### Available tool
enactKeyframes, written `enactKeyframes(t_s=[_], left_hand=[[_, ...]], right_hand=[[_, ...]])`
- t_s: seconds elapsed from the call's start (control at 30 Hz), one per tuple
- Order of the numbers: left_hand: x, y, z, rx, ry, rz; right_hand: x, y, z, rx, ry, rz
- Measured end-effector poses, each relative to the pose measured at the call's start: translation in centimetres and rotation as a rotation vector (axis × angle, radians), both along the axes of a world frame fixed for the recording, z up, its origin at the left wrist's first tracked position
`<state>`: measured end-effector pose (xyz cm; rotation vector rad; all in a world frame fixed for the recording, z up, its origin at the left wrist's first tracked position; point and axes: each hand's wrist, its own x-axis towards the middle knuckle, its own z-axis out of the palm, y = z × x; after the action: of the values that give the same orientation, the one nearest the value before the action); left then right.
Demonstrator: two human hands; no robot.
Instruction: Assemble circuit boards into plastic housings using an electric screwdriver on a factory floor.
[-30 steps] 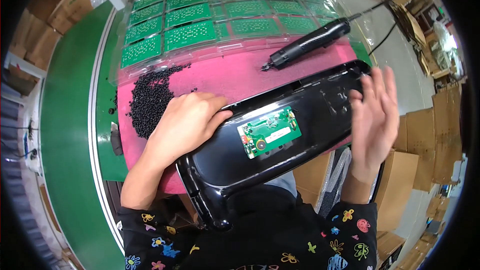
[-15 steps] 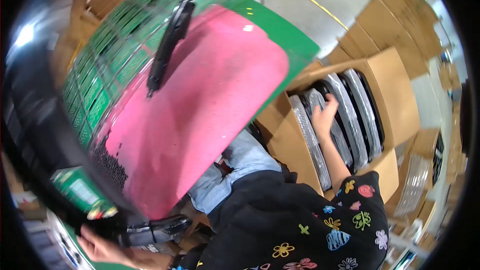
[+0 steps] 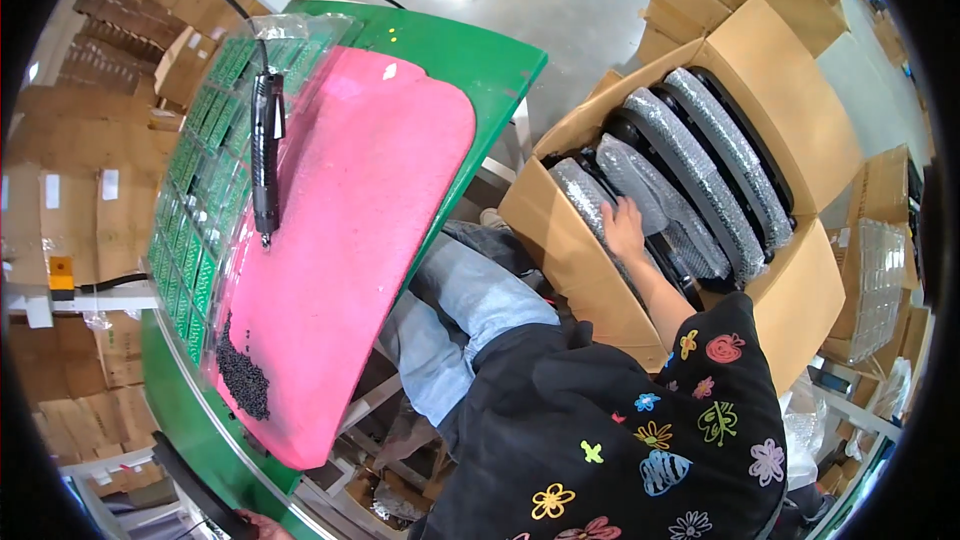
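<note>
At the lower left edge, my left hand (image 3: 263, 526) is closed on a curved black part (image 3: 195, 485), mostly cut off by the picture's rim. My right hand (image 3: 626, 230) reaches into an open cardboard box (image 3: 585, 285). Its fingers are stretched out and rest against the bubble-wrapped parts, holding none of them. Several black curved parts stand on edge there, with sheets of bubble wrap (image 3: 697, 185) around or between them. A pink mat (image 3: 370, 220) covers much of the green table (image 3: 505, 65) to the left.
A black electric screwdriver (image 3: 265, 155) hangs by its cord over the mat. Along the table's far left lies a clear tray of green circuit boards (image 3: 195, 230). Small black screws (image 3: 243, 380) are heaped on the mat. Stacked cartons (image 3: 95, 150) stand beyond the table.
The large black part in my left hand has dropped toward the lower left, uncovering the table. My right hand has shifted toward the box's near side. The view has turned.
</note>
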<state>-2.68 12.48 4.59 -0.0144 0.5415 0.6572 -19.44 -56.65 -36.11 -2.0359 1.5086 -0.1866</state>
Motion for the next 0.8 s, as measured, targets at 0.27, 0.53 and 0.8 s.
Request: enactKeyframes(t_s=[0.27,0.53,0.8], left_hand=[[-2.4,8.0,-6.8,1.032,0.281,-0.002],[2.8,2.3,-8.2,1.067,0.323,0.301],[6.4,-7.3,-4.8,1.515,0.055,-0.267]], right_hand=[[-0.9,-6.5,-8.2,0.405,0.098,-0.054],[-9.3,-11.1,-15.1,-0.108,-0.177,0.202],[-3.7,-0.7,9.3,-0.211,-0.206,0.321]])
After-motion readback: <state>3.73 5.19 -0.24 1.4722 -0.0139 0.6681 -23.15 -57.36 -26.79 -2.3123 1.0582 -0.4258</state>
